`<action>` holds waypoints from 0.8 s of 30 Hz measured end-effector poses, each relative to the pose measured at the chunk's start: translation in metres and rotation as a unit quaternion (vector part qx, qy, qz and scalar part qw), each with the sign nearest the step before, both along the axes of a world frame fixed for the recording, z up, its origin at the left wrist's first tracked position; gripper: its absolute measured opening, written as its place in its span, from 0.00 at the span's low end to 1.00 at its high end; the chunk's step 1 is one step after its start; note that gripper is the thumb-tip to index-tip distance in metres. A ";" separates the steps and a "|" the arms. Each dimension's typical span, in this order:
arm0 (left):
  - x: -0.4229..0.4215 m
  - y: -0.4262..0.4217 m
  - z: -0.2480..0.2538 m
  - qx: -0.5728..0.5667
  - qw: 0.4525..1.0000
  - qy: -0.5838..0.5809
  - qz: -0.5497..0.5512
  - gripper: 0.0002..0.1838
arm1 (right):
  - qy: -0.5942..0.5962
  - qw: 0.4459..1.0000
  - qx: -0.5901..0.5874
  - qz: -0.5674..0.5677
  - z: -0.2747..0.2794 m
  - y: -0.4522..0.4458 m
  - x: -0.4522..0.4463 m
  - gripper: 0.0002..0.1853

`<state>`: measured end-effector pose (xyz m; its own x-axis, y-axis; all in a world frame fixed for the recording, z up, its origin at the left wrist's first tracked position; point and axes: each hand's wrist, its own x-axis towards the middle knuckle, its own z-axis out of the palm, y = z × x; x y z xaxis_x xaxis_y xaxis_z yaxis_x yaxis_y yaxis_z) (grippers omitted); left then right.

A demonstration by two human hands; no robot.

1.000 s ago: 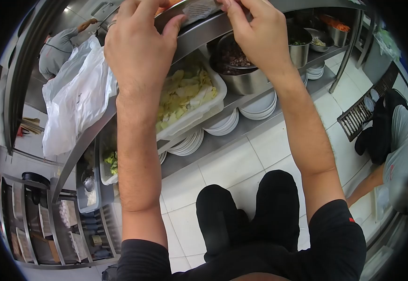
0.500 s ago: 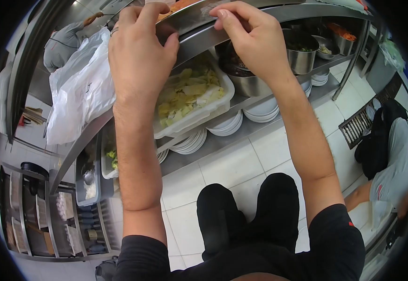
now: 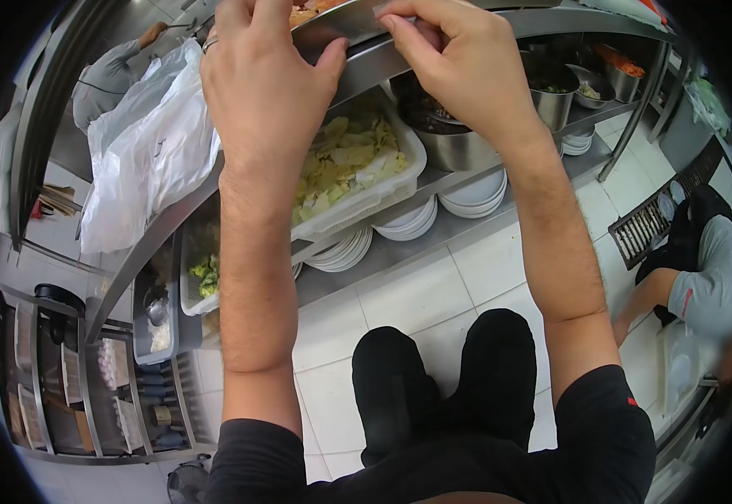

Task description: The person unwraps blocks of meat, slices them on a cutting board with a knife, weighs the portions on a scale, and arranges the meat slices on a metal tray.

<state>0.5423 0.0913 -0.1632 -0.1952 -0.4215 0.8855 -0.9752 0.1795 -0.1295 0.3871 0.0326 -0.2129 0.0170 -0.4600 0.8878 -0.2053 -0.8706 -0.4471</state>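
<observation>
At the top of the view stands a metal tray [image 3: 357, 18] with orange food [image 3: 311, 10] in it, its upper part cut off by the frame edge. My left hand [image 3: 267, 80] reaches over the tray's near left side, thumb spread away from the fingers. Those fingertips lie beyond the frame, and a ring shows on one finger. On the tray's rim, my right hand [image 3: 467, 63] pinches with thumb and forefinger. A bit of clear plastic film [image 3: 380, 10] seems to be at its fingertips, small and hard to make out.
Below are a white tub [image 3: 412, 172] of chopped cabbage, steel pots [image 3: 555, 105] and stacked plates [image 3: 475, 197]. A white plastic bag [image 3: 143, 155] hangs at left. One co-worker [image 3: 105, 84] is at upper left, another [image 3: 706, 277] at right beside a floor grate [image 3: 634, 239].
My left hand has shifted slightly right and its thumb now points further along the rim. My right fingers have closed in a tighter pinch. The co-worker at right has changed arm position.
</observation>
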 end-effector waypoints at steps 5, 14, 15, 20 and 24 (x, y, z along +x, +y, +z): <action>0.010 0.000 -0.002 0.031 0.999 0.006 0.010 0.28 | 0.070 0.996 -0.039 -0.026 0.000 -0.002 0.001 0.08; 0.028 -0.013 -0.009 -0.065 0.994 -0.082 0.041 0.25 | 0.032 0.990 0.125 0.057 0.013 0.016 -0.002 0.09; 0.029 -0.013 -0.009 -0.066 0.993 -0.086 0.049 0.25 | 0.036 0.992 0.112 0.055 0.011 0.010 0.000 0.09; 0.028 -0.016 -0.011 -0.081 0.992 -0.080 0.061 0.26 | 0.041 0.997 0.062 0.034 -0.004 -0.007 0.008 0.10; 0.027 -0.014 -0.014 -0.084 0.992 -0.082 0.055 0.24 | 0.036 0.982 0.169 0.080 0.008 0.005 0.001 0.11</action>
